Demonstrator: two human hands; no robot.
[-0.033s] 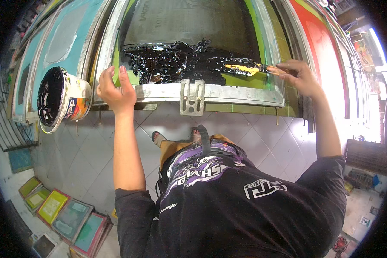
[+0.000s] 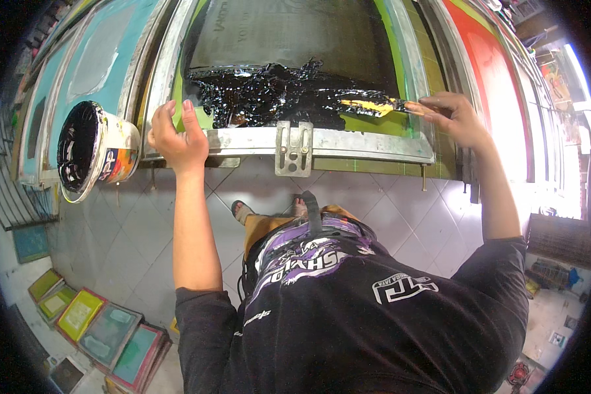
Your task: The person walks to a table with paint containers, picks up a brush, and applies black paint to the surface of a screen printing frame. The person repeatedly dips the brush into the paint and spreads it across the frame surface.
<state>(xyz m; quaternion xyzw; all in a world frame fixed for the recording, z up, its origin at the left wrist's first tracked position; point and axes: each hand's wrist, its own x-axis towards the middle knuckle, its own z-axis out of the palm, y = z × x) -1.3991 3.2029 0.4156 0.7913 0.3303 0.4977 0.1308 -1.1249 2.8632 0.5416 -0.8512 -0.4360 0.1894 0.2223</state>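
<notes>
A screen-printing frame [image 2: 368, 145] lies before me, with thick black ink [image 2: 262, 92] heaped along the near end of its mesh. My right hand [image 2: 458, 118] pinches the wooden handle of an ink-smeared spatula [image 2: 368, 106]. Its yellow blade, mostly coated in black, lies level over the ink at the right side. At the frame's near left corner, my left hand [image 2: 179, 136] is raised with thumb and fingers apart, holding nothing. Whether it touches the metal edge I cannot tell. A metal bracket [image 2: 294, 150] is fixed to the middle of the near edge.
Left of the frame stands a tub [image 2: 116, 151] of black ink, looking tilted in the picture. Blue-green screens [image 2: 92, 59] lie beyond it, and a red screen [image 2: 489, 72] is on the right. Several small frames [image 2: 111, 331] lean together on the floor at lower left.
The spatula has shifted very slightly left in my right hand. My left hand keeps its place.
</notes>
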